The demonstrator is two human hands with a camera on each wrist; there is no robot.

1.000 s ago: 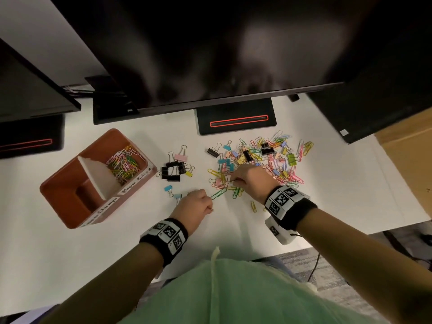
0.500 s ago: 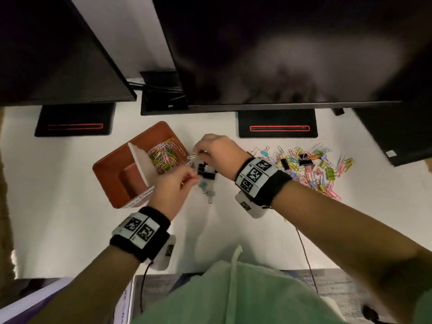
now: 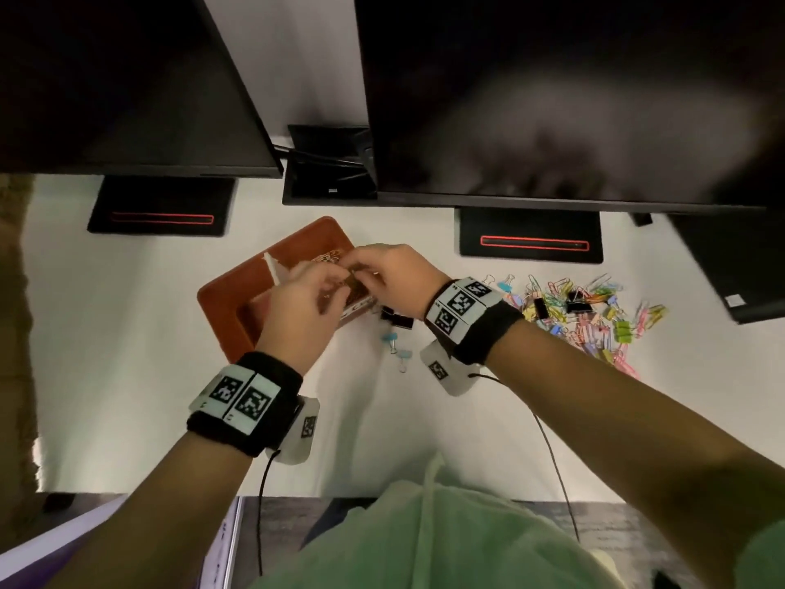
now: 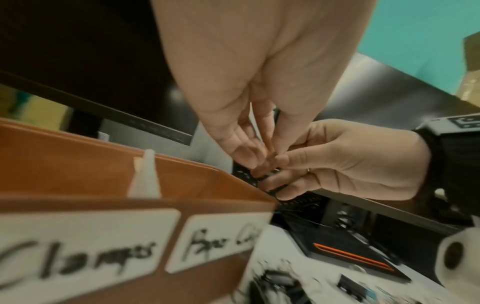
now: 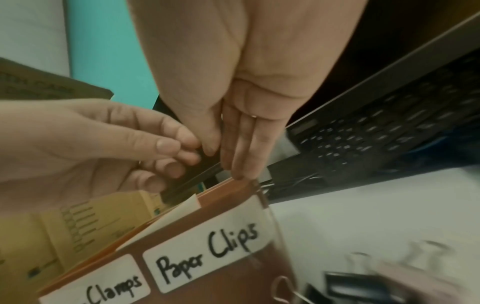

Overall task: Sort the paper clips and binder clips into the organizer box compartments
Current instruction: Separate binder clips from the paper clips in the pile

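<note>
The brown organizer box (image 3: 221,308) stands left of centre on the white desk, split by a white divider (image 3: 272,269). Its front wall (image 5: 233,277) carries the labels "Clamps" (image 4: 78,253) and "Paper Clips" (image 5: 207,253). Both hands hover together over the paper-clip side, where colored clips (image 3: 327,257) lie. My left hand (image 3: 335,291) has thumb and fingertips pinched as if on a paper clip, which barely shows. My right hand (image 3: 361,269) points its straight fingers (image 5: 244,156) down, thumb slightly apart, nothing seen between. The mixed pile of clips (image 3: 594,316) lies to the right.
Black binder clips (image 3: 399,320) and small blue ones (image 3: 388,337) lie just right of the box. Two dark monitors (image 3: 552,99) overhang the back of the desk on black stands (image 3: 531,240). The near desk edge (image 3: 340,491) lies just ahead of the person's body.
Both hands left the pile and travelled left to the box, carrying clips. They now meet over the paper-clip compartment. The head view swung left with them.
</note>
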